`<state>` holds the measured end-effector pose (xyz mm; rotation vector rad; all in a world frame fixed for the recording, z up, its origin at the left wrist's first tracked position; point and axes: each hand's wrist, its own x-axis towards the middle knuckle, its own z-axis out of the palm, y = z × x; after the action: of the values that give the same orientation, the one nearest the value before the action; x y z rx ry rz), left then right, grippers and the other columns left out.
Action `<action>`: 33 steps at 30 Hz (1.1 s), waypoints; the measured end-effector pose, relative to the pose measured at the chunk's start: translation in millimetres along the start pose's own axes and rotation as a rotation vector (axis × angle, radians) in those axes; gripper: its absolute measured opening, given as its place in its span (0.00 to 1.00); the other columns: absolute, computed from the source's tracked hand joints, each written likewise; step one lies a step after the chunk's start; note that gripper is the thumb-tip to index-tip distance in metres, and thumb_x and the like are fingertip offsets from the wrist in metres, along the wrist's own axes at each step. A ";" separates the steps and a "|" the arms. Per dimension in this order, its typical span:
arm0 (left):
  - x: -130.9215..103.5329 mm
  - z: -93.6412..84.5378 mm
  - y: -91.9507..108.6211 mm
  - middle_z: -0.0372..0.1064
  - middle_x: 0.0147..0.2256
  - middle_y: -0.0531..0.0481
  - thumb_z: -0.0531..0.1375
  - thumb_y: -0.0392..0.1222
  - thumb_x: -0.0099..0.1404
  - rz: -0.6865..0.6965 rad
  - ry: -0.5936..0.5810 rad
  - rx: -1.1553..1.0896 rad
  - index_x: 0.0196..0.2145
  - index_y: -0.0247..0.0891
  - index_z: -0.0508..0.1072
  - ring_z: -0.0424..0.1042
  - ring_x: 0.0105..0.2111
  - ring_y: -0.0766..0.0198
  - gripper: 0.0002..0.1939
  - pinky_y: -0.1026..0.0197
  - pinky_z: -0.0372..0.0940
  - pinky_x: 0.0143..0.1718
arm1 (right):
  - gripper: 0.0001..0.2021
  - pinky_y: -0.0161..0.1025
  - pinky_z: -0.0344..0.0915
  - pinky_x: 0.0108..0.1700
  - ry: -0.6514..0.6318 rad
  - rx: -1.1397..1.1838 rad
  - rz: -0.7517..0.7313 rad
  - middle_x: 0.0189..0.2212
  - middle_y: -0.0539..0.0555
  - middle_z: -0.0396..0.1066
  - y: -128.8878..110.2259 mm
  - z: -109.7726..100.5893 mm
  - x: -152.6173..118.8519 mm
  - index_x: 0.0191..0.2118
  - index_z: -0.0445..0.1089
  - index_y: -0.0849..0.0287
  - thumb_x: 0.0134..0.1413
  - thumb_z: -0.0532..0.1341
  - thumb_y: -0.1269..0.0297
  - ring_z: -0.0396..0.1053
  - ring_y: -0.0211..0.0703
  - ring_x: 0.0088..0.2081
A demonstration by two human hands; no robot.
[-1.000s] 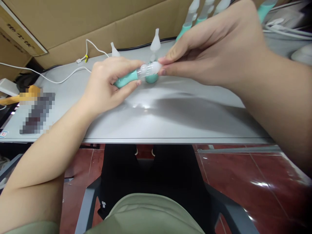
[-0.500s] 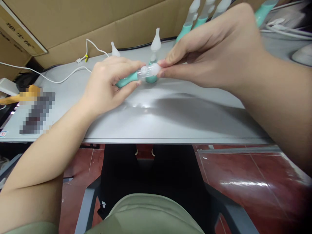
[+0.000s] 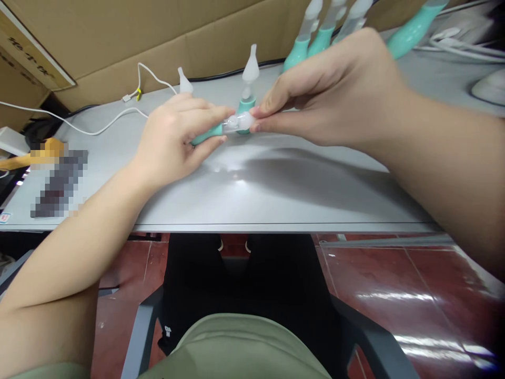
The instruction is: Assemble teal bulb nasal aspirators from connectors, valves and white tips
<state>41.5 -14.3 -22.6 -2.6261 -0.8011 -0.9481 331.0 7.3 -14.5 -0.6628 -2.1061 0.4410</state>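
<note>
My left hand [image 3: 177,131] is closed round the teal bulb of a nasal aspirator [image 3: 232,124], which lies almost level above the desk, its clear tube pointing right. With thumb and forefinger, my right hand [image 3: 327,95] pinches the whitish tip at the tube's right end; how much of the tip lies inside the fingers is hidden. Just behind them another aspirator [image 3: 250,71] stands upright, its teal bulb partly covered by the held one. A white tip [image 3: 184,81] shows behind my left hand.
Several teal aspirators [image 3: 298,50] stand at the back right beside cardboard [image 3: 158,37]. White cables [image 3: 102,131] run across the grey desk [image 3: 236,205]. A blurred dark item [image 3: 59,184] and a yellow-orange object [image 3: 51,150] lie at the left.
My right hand has lowered and shifted slightly left, still pinching the tip. More of the teal bulbs behind it now shows. My left hand has barely moved.
</note>
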 end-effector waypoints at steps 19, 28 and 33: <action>4.5 4.3 -2.1 0.86 0.47 0.49 0.62 0.66 0.81 -0.090 0.131 -0.159 0.55 0.43 0.83 0.83 0.45 0.56 0.25 0.51 0.81 0.52 | 0.12 0.29 0.81 0.44 0.088 0.257 0.010 0.39 0.41 0.81 -10.7 7.3 8.5 0.43 0.83 0.51 0.57 0.79 0.56 0.81 0.29 0.41; 3.3 9.6 4.1 0.84 0.55 0.44 0.65 0.71 0.77 -0.144 0.038 -0.394 0.62 0.45 0.81 0.86 0.52 0.49 0.31 0.49 0.83 0.52 | 0.09 0.23 0.74 0.37 0.071 0.278 0.031 0.36 0.44 0.82 -15.8 2.9 9.0 0.40 0.84 0.56 0.54 0.80 0.64 0.77 0.25 0.35; -4.1 -4.9 -2.1 0.81 0.57 0.49 0.58 0.63 0.86 -0.103 0.164 -0.260 0.64 0.51 0.76 0.83 0.52 0.56 0.21 0.51 0.82 0.43 | 0.06 0.26 0.75 0.39 0.195 0.345 0.172 0.37 0.44 0.81 -25.7 -2.4 13.6 0.39 0.80 0.59 0.56 0.75 0.68 0.78 0.28 0.37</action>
<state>35.1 -16.2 -21.5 -2.6936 -0.8280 -1.3596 318.7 -4.8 8.9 -0.6557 -1.7412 0.7822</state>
